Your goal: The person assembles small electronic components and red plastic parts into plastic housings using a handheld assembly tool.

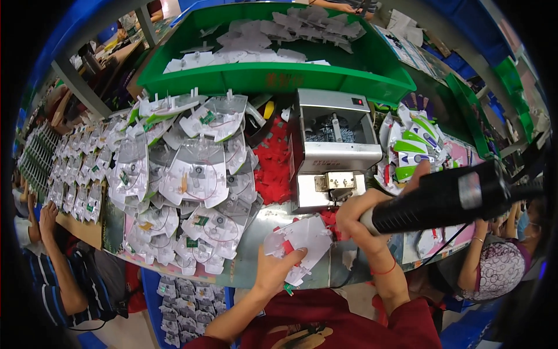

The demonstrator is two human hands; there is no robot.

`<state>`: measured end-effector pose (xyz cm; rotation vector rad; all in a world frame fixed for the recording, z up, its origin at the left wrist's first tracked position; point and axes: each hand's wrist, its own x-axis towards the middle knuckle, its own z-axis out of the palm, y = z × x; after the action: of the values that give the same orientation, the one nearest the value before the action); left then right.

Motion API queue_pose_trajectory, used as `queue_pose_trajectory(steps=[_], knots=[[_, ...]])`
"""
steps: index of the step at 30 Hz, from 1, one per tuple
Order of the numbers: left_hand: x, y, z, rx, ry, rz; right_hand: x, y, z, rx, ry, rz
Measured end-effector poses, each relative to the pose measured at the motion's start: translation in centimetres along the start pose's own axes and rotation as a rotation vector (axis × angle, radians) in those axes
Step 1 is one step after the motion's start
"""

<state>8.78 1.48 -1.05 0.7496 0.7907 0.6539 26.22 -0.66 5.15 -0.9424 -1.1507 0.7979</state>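
My left hand [273, 269] grips a white plastic shell [314, 237] at the table's near edge, thumb pressed by a small red part [288, 247] on it. A bit of green shows at the shell's lower end. My right hand [363, 218] is wrapped round a black electric screwdriver [433, 206], held nearly level. Its front end points toward the silver screw feeder [340, 152], close to the front block [337, 181]; the tip itself is hard to make out. Loose screws [328, 131] lie in the feeder's tray.
Stacked white shells with wires and green boards [195, 171] stand left, beside red parts [272, 163]. A green bin [232, 78] of white pieces is behind. Green-and-white shells [410, 151] lie right. Co-workers sit left [58, 279] and right [503, 267]. A blue crate [149, 285] is below.
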Motion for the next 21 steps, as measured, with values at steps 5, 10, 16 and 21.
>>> queue_pose_trajectory(steps=[5,10,16,21], knots=[[-0.8,0.8,0.3,-0.024,-0.003,-0.037,-0.8,-0.3,1.1,0.112,-0.069,-0.048],[-1.4,1.7,0.8,-0.065,-0.027,-0.094,-1.5,-0.9,0.9,0.205,-0.13,0.076],[-1.3,2.7,1.0,-0.041,-0.082,-0.169,-1.4,-1.9,0.4,0.176,-0.284,0.137],[-1.1,3.4,1.1,-0.003,-0.156,-0.157,-1.2,-2.9,1.4,0.261,-0.265,-0.017]])
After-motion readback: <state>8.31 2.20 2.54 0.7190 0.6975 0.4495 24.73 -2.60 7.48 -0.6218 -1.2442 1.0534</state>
